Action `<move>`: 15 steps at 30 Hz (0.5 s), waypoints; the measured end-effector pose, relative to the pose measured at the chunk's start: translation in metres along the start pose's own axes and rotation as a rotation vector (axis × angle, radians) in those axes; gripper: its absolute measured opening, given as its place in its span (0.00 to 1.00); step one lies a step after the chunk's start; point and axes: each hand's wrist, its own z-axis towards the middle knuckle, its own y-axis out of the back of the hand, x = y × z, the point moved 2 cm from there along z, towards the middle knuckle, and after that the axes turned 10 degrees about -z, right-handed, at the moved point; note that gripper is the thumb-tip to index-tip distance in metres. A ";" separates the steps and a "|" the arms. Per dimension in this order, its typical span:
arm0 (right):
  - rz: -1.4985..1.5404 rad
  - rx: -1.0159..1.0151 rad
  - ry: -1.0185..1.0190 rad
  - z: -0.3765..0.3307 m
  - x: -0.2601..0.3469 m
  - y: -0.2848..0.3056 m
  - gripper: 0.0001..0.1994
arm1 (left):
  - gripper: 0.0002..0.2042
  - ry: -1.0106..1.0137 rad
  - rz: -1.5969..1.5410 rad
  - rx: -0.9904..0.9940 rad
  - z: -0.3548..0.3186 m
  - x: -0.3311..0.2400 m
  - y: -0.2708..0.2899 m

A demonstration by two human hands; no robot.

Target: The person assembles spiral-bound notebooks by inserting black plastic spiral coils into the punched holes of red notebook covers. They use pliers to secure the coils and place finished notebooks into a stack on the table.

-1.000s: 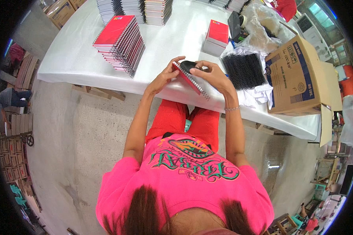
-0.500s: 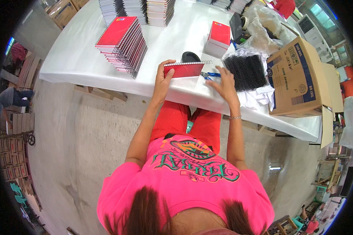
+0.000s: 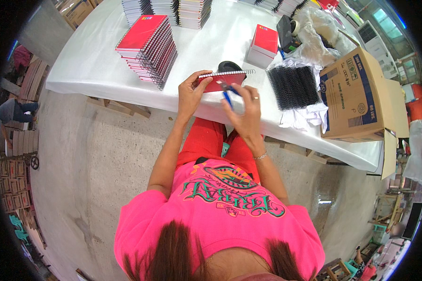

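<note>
A small red notebook (image 3: 216,85) stands tilted near the table's front edge, a spiral wire (image 3: 249,72) threaded along its upper edge. The wire's loose end sticks out past the right side of the cover. My left hand (image 3: 190,96) pinches the notebook's left end, thumb on the red cover. In my right hand (image 3: 248,112) is a pair of blue-handled pliers (image 3: 227,97), its metal jaws in front of the cover. Motion blurs the tool and fingers a little. Just behind the notebook lies a round black dish-like object (image 3: 230,65), partly hidden.
On the white-covered table (image 3: 86,70) stand a stack of spiral-bound red notebooks (image 3: 145,47) at left and a red-topped block of unbound pads (image 3: 263,44). To the right are black spiral coils (image 3: 293,86) and an open cardboard box (image 3: 356,96). More notebook stacks (image 3: 194,13) stand behind.
My right hand has picked up the pliers from the table and carried them left, in front of the notebook. My left hand still grips the notebook in nearly the same place.
</note>
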 end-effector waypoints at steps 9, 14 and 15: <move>-0.065 0.045 -0.032 -0.003 0.030 -0.026 0.23 | 0.14 -0.020 -0.021 0.045 -0.007 -0.003 -0.001; -0.034 0.058 -0.065 -0.005 0.030 -0.029 0.21 | 0.14 0.014 0.022 0.011 -0.012 -0.008 -0.005; -0.031 0.057 -0.058 -0.006 0.030 -0.029 0.21 | 0.14 0.015 0.038 0.002 -0.012 -0.008 -0.005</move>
